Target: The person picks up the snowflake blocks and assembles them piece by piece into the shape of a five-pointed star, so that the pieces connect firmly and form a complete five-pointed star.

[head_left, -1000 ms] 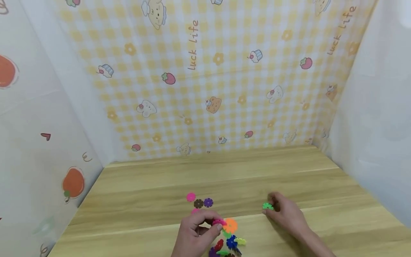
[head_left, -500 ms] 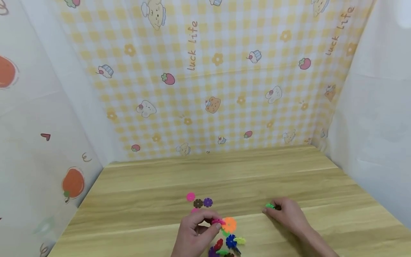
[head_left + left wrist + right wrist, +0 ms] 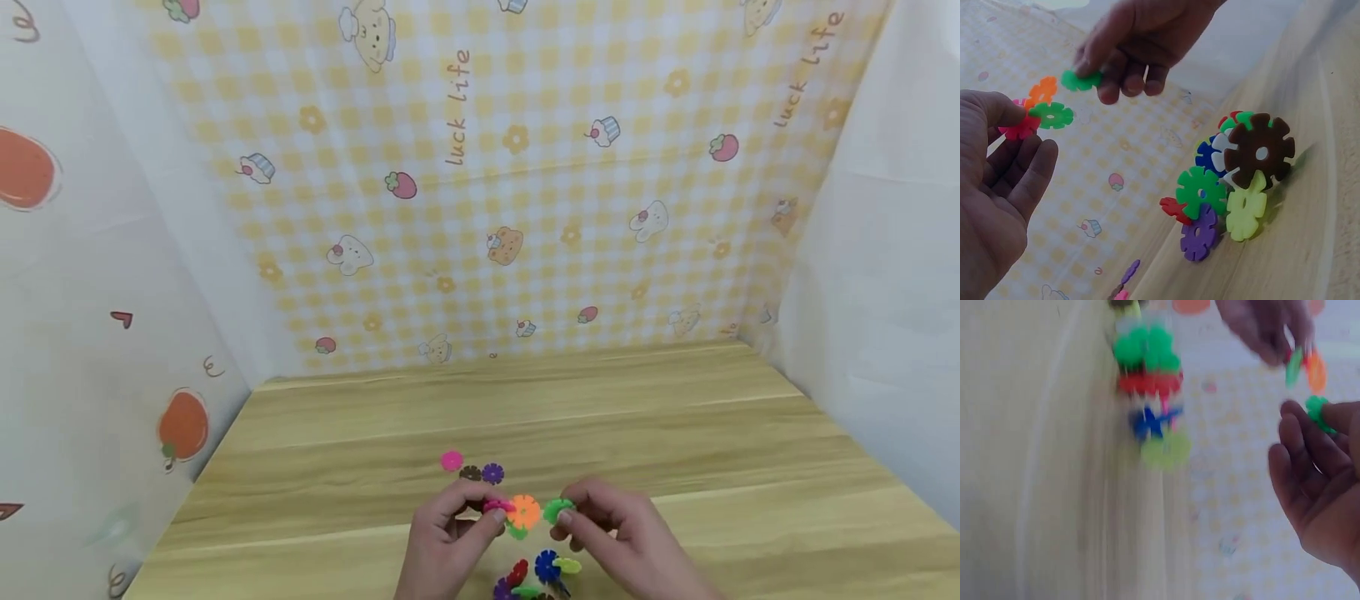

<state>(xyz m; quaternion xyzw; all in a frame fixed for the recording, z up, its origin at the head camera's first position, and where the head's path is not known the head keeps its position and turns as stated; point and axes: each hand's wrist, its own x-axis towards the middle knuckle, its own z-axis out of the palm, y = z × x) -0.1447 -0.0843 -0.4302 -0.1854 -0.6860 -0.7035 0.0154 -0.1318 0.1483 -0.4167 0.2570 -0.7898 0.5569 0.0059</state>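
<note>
My left hand (image 3: 448, 540) pinches a pink notched plastic disc (image 3: 495, 506) between thumb and fingers. Slotted to it are an orange disc (image 3: 524, 512) and a green disc (image 3: 1055, 116), making a small joined piece held above the table. My right hand (image 3: 628, 535) holds a separate green notched disc (image 3: 557, 510) by its edge, with thumb and index finger. A narrow gap parts this disc from the orange one in the head view. In the right wrist view the right hand's other fingers (image 3: 1294, 440) are loosely bent below its green disc (image 3: 1317, 411).
Close in front of the hands stands a joined cluster of discs, with blue (image 3: 547, 566), purple (image 3: 1199, 232), brown (image 3: 1259, 150) and yellow (image 3: 1246, 209) ones. Loose pink (image 3: 452, 461), brown (image 3: 470, 473) and purple (image 3: 492, 473) discs lie farther back on the wooden table (image 3: 360, 442).
My right hand has carried its green disc leftward from the right of the table, close to the orange disc. My left hand still holds the joined piece and has barely moved.
</note>
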